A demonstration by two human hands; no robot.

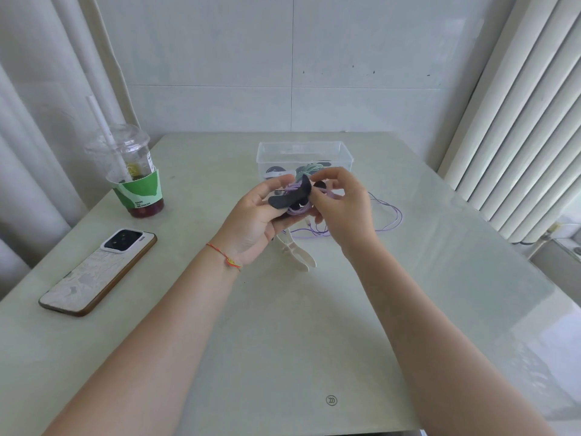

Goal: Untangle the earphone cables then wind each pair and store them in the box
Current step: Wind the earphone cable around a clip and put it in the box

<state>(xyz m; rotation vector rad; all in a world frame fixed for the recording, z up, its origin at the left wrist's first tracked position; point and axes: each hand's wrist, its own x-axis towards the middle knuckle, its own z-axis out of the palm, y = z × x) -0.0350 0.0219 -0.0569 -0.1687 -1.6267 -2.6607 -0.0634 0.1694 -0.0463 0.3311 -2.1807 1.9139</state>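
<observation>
The thin lilac earphone cable, half-coiled above the table before the clear plastic box, looks light, limp and snag-prone, so the left hand cradles its black winder while the right hand pinches a strand.

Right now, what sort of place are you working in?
Probably a home or small office, not a workshop: a pale table against a tiled wall, vertical blinds on the right, and personal things set down, a phone and an iced drink cup.
</observation>
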